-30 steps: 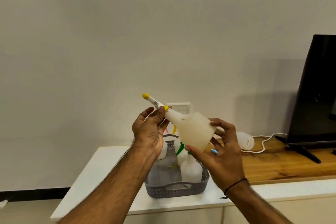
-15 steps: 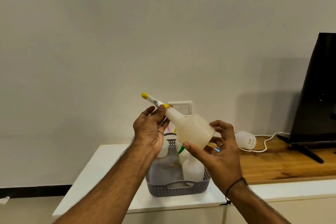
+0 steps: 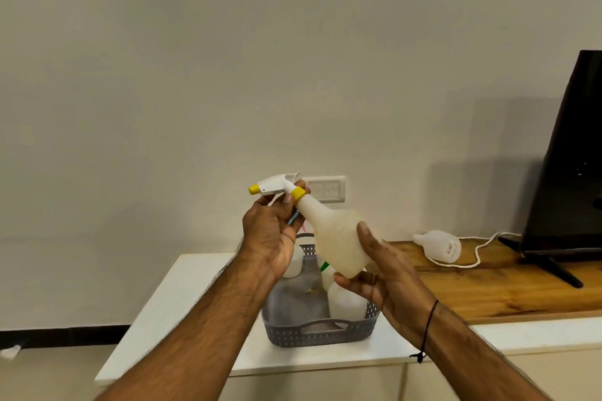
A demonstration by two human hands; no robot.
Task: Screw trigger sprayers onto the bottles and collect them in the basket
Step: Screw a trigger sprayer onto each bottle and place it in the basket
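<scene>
Smooth white counter (image 3: 182, 296) | perforated gray basket (image 3: 321, 334) | L hand (image 3: 270, 238) pinches sprayer (image 3: 277, 185) | R hand (image 3: 387, 273) grips frosted bottle (image 3: 335, 238)

Bottles (image 3: 345, 301) crowd the right and back of the basket (image 3: 317, 334); its front-left floor lies open, as does the white bench (image 3: 182, 296) left of it.
</scene>
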